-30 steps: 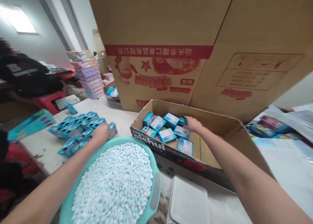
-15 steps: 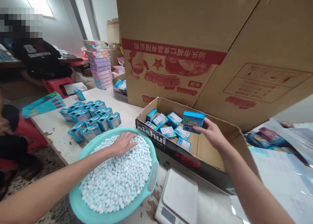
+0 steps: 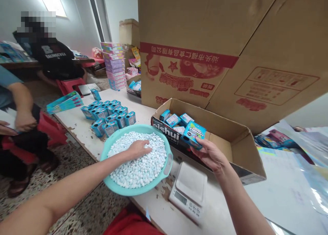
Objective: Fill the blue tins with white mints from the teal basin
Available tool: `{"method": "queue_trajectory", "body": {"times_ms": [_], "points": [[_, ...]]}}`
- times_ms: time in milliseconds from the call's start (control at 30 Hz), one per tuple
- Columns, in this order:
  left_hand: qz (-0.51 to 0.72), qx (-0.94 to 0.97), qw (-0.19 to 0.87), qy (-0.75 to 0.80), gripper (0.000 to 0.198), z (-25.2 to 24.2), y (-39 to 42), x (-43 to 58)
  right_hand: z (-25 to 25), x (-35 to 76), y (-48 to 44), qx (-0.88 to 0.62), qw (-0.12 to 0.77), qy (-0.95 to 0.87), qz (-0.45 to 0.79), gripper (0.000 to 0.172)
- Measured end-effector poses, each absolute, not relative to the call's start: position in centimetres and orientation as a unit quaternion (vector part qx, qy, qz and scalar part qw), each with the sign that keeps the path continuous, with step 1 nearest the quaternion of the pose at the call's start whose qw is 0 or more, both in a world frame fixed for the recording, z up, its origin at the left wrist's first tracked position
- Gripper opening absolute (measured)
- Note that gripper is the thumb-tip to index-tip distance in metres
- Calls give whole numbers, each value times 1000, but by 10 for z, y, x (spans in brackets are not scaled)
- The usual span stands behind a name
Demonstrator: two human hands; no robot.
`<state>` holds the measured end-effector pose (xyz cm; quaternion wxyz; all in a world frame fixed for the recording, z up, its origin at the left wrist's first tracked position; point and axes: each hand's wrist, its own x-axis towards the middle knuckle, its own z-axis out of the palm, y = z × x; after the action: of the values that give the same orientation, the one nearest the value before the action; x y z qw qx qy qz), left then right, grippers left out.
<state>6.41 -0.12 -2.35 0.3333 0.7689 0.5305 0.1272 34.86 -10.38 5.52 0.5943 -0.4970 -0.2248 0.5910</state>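
Note:
My left hand (image 3: 139, 149) is sunk into the small white and pale-blue candies (image 3: 138, 173) that fill a turquoise plastic basin (image 3: 109, 183). Its fingers curl around some of the candies, and the fingertips are partly buried. In my right hand (image 3: 211, 153) is a small blue candy box (image 3: 194, 134), pinched between thumb and fingers with its printed face tilted up. This box is above the front wall of a low cardboard tray (image 3: 241, 147). Several similar blue boxes (image 3: 173, 119) lie in the tray's left end.
A white digital scale (image 3: 189, 187) stands right of the basin. Behind the basin are several grouped blue boxes (image 3: 110, 115). A large cardboard carton (image 3: 184, 33) rises behind the tray. Pink and purple boxes (image 3: 114, 67) are stacked farther back. Two people sit at the left.
My right hand has brought the blue box from over the tray toward me and tilted its face up. My left hand stays in the candies, its fingers now more curled. The view has shifted.

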Motion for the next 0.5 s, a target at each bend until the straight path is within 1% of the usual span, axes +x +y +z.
{"method": "queue_trajectory", "body": {"times_ms": [33,100,167,200,233,267,333,400,500], "points": [[141,759,340,537,40,-23,-2,63,56,350,-111,-511,582,-256,579,41],[169,734,363,550,31,-22,-1,62,58,354,-130,-557,573,-298,523,65],[194,700,398,560,22,-24,0,61,58,363,-156,-621,591,-306,414,90],[208,680,421,563,19,-25,0,61,57,369,-170,-653,598,-304,353,97],[225,657,444,566,19,-25,1,60,55,375,-187,-681,597,-303,298,98],[243,634,467,567,20,-25,1,59,52,381,-204,-706,586,-304,256,93],[277,581,518,563,24,-23,1,56,43,394,-238,-751,546,-296,223,75],[294,525,574,555,25,-18,1,54,32,403,-271,-786,508,-260,236,61],[325,372,678,544,21,-8,0,53,15,409,-312,-818,455,-213,282,55]]}}
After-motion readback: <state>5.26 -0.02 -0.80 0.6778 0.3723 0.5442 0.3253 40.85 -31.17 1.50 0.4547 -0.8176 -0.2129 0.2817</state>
